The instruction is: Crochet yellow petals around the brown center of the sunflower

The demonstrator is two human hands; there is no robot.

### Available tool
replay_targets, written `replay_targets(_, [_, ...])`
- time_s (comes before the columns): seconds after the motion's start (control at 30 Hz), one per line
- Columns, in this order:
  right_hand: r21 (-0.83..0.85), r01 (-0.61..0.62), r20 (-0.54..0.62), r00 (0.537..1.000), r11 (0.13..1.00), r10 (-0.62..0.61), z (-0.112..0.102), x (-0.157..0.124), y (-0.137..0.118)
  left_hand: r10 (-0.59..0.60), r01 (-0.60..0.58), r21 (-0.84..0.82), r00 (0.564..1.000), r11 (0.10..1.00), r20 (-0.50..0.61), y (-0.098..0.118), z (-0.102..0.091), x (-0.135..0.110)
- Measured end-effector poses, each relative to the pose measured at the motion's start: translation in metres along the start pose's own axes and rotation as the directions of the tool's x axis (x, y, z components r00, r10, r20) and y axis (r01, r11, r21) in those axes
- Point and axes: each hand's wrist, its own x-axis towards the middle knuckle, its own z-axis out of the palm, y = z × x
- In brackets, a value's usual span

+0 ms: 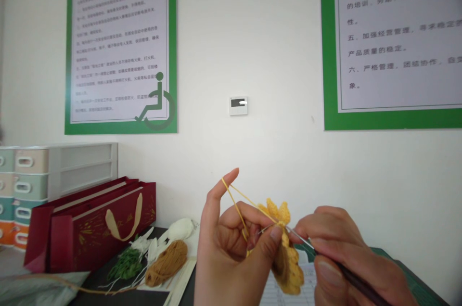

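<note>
My left hand (231,243) pinches a yellow crocheted piece (287,258) between thumb and fingers. Its index finger stands up with a strand of yellow yarn (236,200) looped over it and running down to the piece. My right hand (346,258) is closed around a thin crochet hook (306,243), whose metal tip meets the top of the yellow piece. Both hands are raised above the dark table (144,296), close to the camera.
On the table at left lie a skein of brown yarn (166,261), green yarn (126,263) and white pieces (178,230). Red gift bags (86,229) lean by a drawer unit (36,185). A white wall with green-framed posters (121,46) stands behind.
</note>
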Motion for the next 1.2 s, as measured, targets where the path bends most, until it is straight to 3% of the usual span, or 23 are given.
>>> replay_targets(0.2, [-0.037, -0.013, 0.04, 0.999, 0.999, 0.015, 0.0, -0.005, -0.003, 0.02, -0.02, 0.014, 1.0, 1.0, 0.007, -0.001, -0.002, 0.001])
replay_targets(0.3, [0.094, -0.127, -0.054, 0.99, 0.987, 0.133, 0.007, -0.002, -0.008, -0.007, 0.007, -0.014, 1.0, 1.0, 0.016, -0.001, -0.002, 0.002])
replay_targets(0.33, [0.169, -0.176, -0.187, 0.96, 0.97, 0.207, 0.01, -0.001, -0.009, -0.013, 0.014, -0.027, 1.0, 1.0, 0.016, -0.001, -0.002, 0.002])
replay_targets(0.37, [0.258, -0.256, -0.204, 0.928, 0.932, 0.311, 0.013, 0.0, -0.011, -0.015, 0.016, -0.038, 1.0, 0.999, 0.016, -0.002, -0.002, 0.003])
replay_targets(0.5, [0.44, -0.416, -0.1, 0.858, 0.796, 0.504, 0.019, 0.003, -0.014, -0.001, 0.002, -0.036, 1.0, 0.999, 0.027, -0.005, -0.003, 0.005])
replay_targets(0.57, [0.397, -0.431, -0.128, 0.849, 0.811, 0.513, 0.019, 0.002, -0.014, 0.004, -0.004, -0.017, 1.0, 1.0, 0.027, -0.006, -0.002, 0.005])
replay_targets(0.67, [0.268, -0.351, -0.237, 0.879, 0.897, 0.415, 0.019, 0.002, -0.016, 0.023, -0.023, 0.015, 1.0, 1.0, 0.0, -0.006, 0.0, 0.003])
replay_targets(0.73, [0.262, -0.334, -0.252, 0.882, 0.905, 0.398, 0.02, 0.003, -0.016, 0.032, -0.032, 0.027, 0.999, 0.999, -0.014, -0.004, 0.001, 0.001])
replay_targets(0.83, [0.39, -0.478, -0.145, 0.812, 0.787, 0.565, 0.018, 0.005, -0.015, 0.018, -0.018, 0.008, 1.0, 1.0, 0.008, -0.002, 0.001, -0.001])
replay_targets(0.9, [0.367, -0.544, -0.154, 0.764, 0.754, 0.626, 0.016, 0.006, -0.015, 0.017, -0.016, -0.009, 1.0, 1.0, 0.018, -0.003, 0.002, -0.001])
replay_targets(1.0, [0.133, -0.391, -0.241, 0.879, 0.911, 0.413, 0.015, 0.005, -0.016, 0.053, -0.053, 0.015, 0.999, 0.998, -0.012, -0.006, 0.003, -0.001])
replay_targets(1.07, [0.077, -0.278, -0.255, 0.923, 0.957, 0.289, 0.018, 0.005, -0.017, 0.081, -0.08, 0.05, 0.996, 0.996, -0.022, -0.007, 0.003, -0.001])
replay_targets(1.2, [0.21, -0.278, -0.329, 0.883, 0.937, 0.335, 0.028, 0.004, -0.018, 0.077, -0.076, 0.042, 0.997, 0.996, -0.007, -0.004, 0.001, -0.001])
